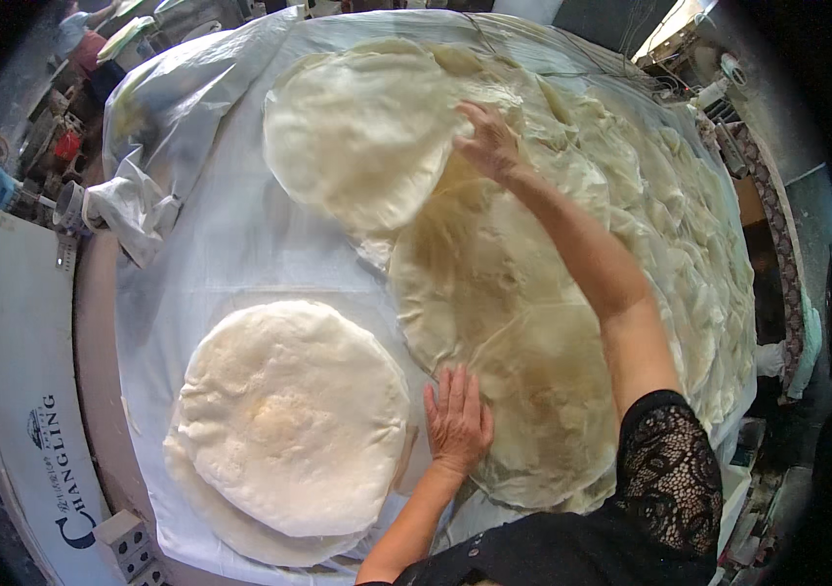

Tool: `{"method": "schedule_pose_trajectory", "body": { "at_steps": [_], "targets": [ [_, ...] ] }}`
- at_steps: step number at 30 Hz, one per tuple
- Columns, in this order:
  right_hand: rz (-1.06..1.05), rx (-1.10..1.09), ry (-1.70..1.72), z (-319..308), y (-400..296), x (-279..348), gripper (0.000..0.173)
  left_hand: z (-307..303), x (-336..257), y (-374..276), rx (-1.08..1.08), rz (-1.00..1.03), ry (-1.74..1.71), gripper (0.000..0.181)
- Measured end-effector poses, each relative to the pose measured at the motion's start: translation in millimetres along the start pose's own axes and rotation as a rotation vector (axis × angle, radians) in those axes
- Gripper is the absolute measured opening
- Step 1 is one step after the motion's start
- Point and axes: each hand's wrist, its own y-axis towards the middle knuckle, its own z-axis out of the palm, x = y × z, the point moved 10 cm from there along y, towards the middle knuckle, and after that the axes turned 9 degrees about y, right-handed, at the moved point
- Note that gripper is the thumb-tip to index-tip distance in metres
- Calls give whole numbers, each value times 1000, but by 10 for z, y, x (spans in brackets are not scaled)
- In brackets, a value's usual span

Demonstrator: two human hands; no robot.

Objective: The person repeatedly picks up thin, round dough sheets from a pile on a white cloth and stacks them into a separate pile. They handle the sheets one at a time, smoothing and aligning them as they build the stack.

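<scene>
Thin, round, translucent pale sheets, perhaps dough or tofu skin, lie overlapping on a white plastic cover. My right hand [488, 139] is at the right edge of an upper sheet [357, 132], thumb and forefinger curved at its rim; whether they pinch it is unclear. That sheet looks blurred and partly lifted. My left hand [456, 421] is laid flat, fingers extended, by the left edge of a lower, yellowish sheet [540, 403]. Another yellowish sheet [474, 271] lies between the hands. Left of my left hand is a thick pile of whiter round sheets [291, 417].
The white plastic cover [189, 271] bunches up at the upper left. Many crumpled overlapping sheets [680, 271] fill the right side. A white lettered panel [35, 351] and hollow blocks [123, 542] stand at the left. A person [86, 51] is at the far upper left.
</scene>
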Motion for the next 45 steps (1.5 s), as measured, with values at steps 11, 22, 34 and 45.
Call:
{"method": "schedule_pose_trajectory", "body": {
  "at_steps": [11, 22, 34, 45],
  "targets": [
    [737, 24, 220, 438, 274, -1239, 49, -30, 40, 59, -8, -7, 3, 46],
    [803, 222, 685, 842, 609, -1034, 91, -4, 47, 41, 16, -21, -27, 41],
    [861, 248, 891, 1163, 601, -1483, 91, -13, 41, 67, 23, -24, -33, 36],
    [947, -334, 1560, 960, 112, -1040, 59, -4, 6, 92, -2, -19, -38, 35]
  ]
}}
